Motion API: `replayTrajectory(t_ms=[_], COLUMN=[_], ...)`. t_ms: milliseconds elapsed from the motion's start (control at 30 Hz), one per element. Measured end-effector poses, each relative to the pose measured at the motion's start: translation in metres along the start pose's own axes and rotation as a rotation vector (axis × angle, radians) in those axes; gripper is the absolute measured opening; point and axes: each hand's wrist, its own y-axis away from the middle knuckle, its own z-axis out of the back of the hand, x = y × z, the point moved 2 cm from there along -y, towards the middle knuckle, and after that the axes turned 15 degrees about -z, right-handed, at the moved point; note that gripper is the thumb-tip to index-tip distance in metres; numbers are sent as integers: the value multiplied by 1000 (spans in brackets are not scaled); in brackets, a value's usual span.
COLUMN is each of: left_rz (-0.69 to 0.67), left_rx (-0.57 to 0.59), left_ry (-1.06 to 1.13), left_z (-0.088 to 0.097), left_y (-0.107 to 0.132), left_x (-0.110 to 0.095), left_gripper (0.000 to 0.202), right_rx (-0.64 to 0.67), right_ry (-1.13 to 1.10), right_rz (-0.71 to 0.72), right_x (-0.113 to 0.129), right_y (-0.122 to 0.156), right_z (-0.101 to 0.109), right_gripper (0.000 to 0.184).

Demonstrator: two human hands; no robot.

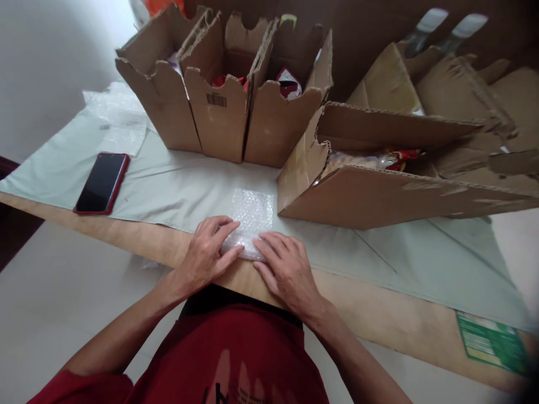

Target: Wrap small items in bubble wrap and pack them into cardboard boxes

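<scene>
A sheet of clear bubble wrap (253,206) lies at the table's front edge, its near end rolled into a small bundle. Whatever sits inside the roll, if anything, cannot be made out. From the left, my left hand (209,247) grips the roll, fingers over the top and thumb on the near side. My right hand (286,264) holds the roll's other end the same way. The far part of the sheet lies flat on the pale green cloth (168,185).
Cut cardboard boxes (219,123) stand in a row at the back, with packets inside. A long cardboard box (379,196) lies to the right. At left are a red-edged phone (102,183) and more bubble wrap (118,115). Two white-capped bottles (433,19) stand behind.
</scene>
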Motion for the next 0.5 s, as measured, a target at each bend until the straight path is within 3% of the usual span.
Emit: replayTrajectory(t_ms=[133,233,367,500], left_rz=[-79,-65,2,123], left_rx=[83,97,60,-4], left_ry=[100,165,42,-68], left_z=[13,19,10,1], left_y=[10,12,2,-11], left_x=[-13,-12,4,15], left_gripper=[40,39,35,34], right_rx=[48,71,-66,-32], right_ry=[-157,-241,-72,66], right_rz=[-44,-77,-93,-21], right_x=[1,2,3,4], right_y=[0,4,7,-4], right_z=[2,5,6,-3], right_gripper=[24,23,32,34])
